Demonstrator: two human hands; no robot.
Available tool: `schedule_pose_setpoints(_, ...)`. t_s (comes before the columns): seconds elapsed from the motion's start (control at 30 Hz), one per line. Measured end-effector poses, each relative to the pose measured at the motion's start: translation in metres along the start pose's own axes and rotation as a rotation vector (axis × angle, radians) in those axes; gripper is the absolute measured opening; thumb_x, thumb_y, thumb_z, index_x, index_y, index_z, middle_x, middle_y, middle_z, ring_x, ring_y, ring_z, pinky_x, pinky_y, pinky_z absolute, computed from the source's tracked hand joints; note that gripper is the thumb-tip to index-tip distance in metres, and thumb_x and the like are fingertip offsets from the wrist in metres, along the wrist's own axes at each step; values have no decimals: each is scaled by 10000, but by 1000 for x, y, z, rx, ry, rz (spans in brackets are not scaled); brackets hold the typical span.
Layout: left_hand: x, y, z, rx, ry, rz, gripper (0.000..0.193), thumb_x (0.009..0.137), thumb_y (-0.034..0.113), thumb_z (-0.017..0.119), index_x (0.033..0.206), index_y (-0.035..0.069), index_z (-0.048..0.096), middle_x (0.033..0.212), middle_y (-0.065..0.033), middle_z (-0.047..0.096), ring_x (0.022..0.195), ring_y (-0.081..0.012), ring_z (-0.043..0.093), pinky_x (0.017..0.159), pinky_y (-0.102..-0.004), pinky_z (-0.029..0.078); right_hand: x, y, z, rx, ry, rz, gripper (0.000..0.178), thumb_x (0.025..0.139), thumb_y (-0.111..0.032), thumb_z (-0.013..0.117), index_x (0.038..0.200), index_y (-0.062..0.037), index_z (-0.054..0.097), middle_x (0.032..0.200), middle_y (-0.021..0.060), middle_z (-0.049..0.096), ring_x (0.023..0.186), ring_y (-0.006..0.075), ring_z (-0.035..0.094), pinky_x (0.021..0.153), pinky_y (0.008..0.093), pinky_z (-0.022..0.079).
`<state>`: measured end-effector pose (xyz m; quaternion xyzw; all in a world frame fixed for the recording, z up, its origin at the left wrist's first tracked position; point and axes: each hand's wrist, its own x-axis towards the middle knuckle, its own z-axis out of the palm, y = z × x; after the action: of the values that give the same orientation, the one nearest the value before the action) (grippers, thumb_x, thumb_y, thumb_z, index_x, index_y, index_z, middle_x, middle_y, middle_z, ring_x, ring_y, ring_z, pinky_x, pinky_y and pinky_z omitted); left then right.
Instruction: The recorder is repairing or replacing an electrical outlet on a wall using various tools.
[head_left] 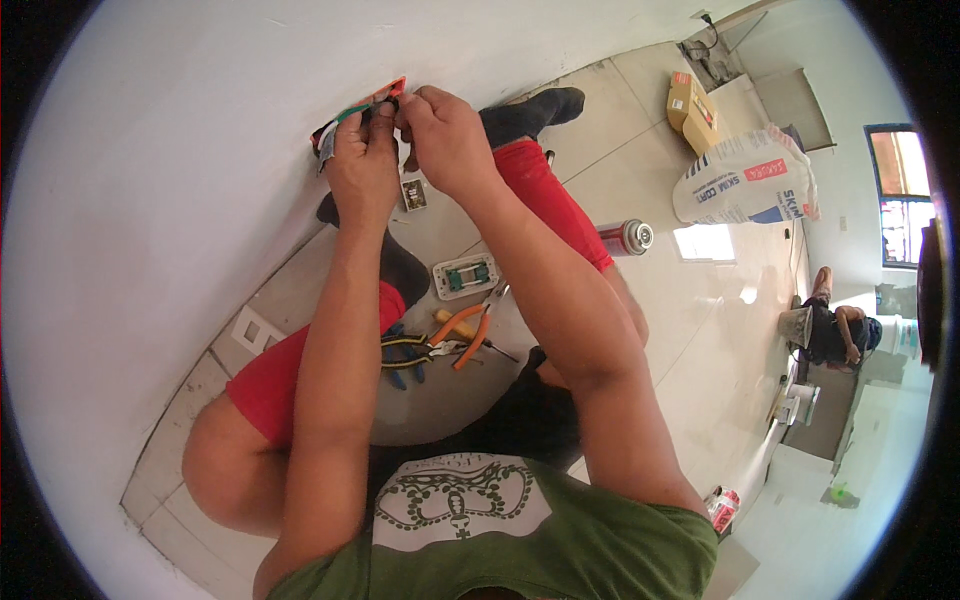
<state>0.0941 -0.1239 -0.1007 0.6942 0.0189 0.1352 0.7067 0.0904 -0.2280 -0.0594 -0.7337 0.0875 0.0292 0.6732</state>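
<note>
An orange electrical wall box is set into the white wall, with a green wire and a grey-white strip or wire end coming out of it. My left hand is closed on wires at the opening, thumb and fingers pinched together. Right beside it, my right hand is closed too, its fingertips meeting the left ones around something small and dark. Fingers hide most of what they grip.
Between my legs lie a switch frame with green parts, orange-handled pliers, yellow-black pliers, a screwdriver and a small box of screws. A spray can, white sack and carton stand right. Another person works farther off.
</note>
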Motion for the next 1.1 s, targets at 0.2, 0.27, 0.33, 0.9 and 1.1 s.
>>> schedule_pose_setpoints(0.2,5,-5,-11,204,-13,-53,246,1012,255,636,1135,52,698,785,-70,678,676,-179,599,678,-355,493,-6,-4,-4,-778,191,-572,328,980,-297,562,1019,21,634,885,218,686,843,387,685,750,473,555)
schedule_pose_setpoints(0.27,5,2,-9,207,-31,-62,238,1013,251,635,1126,53,701,780,-58,676,666,-159,590,658,-341,481,2,2,-1,-817,245,-610,298,966,-262,544,970,18,643,814,205,672,795,399,681,742,473,554)
schedule_pose_setpoints(0.33,3,6,-9,214,-44,-71,230,1014,247,634,1118,53,704,775,-46,674,656,-140,581,638,-326,470,8,6,7,-487,204,-383,299,964,-252,531,938,23,643,768,204,656,765,400,678,736,471,555)
schedule_pose_setpoints(0.9,7,1,-17,-65,-164,-150,303,995,37,548,1279,35,653,884,13,636,676,-47,502,579,-219,412,2,3,8,-370,238,-318,283,941,-204,512,859,42,627,788,203,656,696,392,665,655,481,564)
schedule_pose_setpoints(1.1,9,6,-18,15,-178,-76,242,982,83,572,1200,30,664,789,-2,610,627,-65,503,525,-230,388,5,-1,16,515,24,107,298,955,-189,457,799,24,597,678,93,555,550,208,562,411,344,491)
